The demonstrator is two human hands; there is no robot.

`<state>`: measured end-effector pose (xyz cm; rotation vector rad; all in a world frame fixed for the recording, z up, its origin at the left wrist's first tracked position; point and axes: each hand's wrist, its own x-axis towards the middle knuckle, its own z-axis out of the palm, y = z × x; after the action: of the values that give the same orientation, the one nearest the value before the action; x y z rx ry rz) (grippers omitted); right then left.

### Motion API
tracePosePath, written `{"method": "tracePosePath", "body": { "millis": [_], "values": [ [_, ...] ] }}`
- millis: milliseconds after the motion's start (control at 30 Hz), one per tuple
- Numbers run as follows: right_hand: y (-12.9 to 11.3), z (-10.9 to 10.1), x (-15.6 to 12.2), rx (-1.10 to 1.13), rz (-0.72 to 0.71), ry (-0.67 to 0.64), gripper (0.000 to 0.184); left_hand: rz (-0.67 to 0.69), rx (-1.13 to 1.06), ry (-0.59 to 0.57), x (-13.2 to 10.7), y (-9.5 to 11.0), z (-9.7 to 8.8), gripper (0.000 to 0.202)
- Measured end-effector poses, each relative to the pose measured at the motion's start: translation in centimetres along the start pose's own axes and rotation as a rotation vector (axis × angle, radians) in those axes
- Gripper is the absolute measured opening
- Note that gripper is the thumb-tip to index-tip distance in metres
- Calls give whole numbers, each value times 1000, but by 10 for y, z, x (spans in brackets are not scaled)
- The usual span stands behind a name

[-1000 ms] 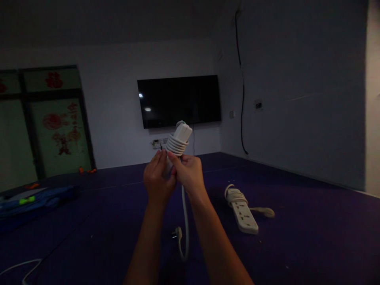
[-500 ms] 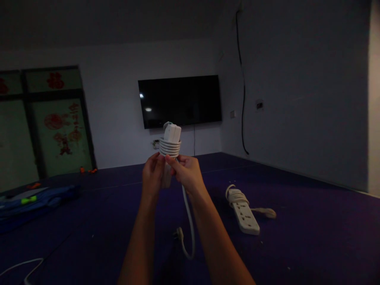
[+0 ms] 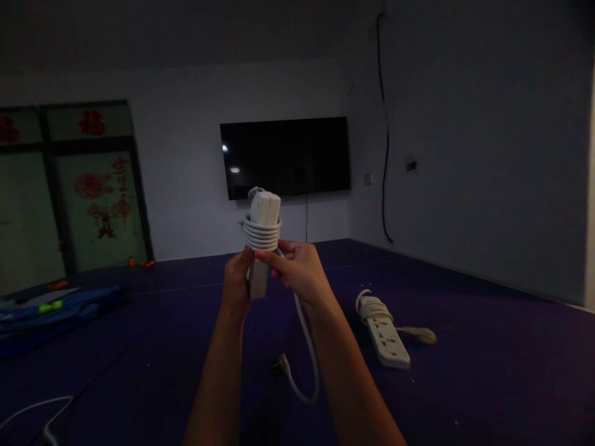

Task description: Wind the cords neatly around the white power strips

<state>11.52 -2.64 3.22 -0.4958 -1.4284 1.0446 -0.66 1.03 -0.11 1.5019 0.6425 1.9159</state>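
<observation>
A white power strip (image 3: pixel 259 279) is held upright in front of me, its cord (image 3: pixel 261 236) wound in several turns around the upper part. My left hand (image 3: pixel 237 282) is closed around the strip's left side, just below the coils. With thumb and fingers pinched, my right hand (image 3: pixel 297 269) grips the cord where it leaves the coils on the right. From there the loose end hangs down in a curve to a plug (image 3: pixel 281 364). A second white power strip (image 3: pixel 387 337), cord wrapped about its far end, lies on the purple surface to the right.
The purple surface (image 3: pixel 186 353) stretches to the walls. Blue cloth (image 3: pixel 88 305) lies at the left, and a white cable (image 3: pixel 51 402) at the lower left. A television (image 3: pixel 288 158) hangs on the far wall; a black cable (image 3: pixel 385 136) runs down the right wall.
The right hand has shifted slightly away from the strip, pulling the cord rightward, so the hanging loop swings wider. The strip has moved slightly left, and more of its lower part shows.
</observation>
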Motion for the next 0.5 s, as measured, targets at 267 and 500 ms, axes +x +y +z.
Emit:
{"method": "tracePosePath", "body": {
  "millis": [267,500],
  "values": [
    [2,3,0,7,-25,29,47,52,36,12,-2,0,-1,59],
    [3,7,-2,12,25,-16,53,141,42,-59,0,-7,-17,53]
  ]
}}
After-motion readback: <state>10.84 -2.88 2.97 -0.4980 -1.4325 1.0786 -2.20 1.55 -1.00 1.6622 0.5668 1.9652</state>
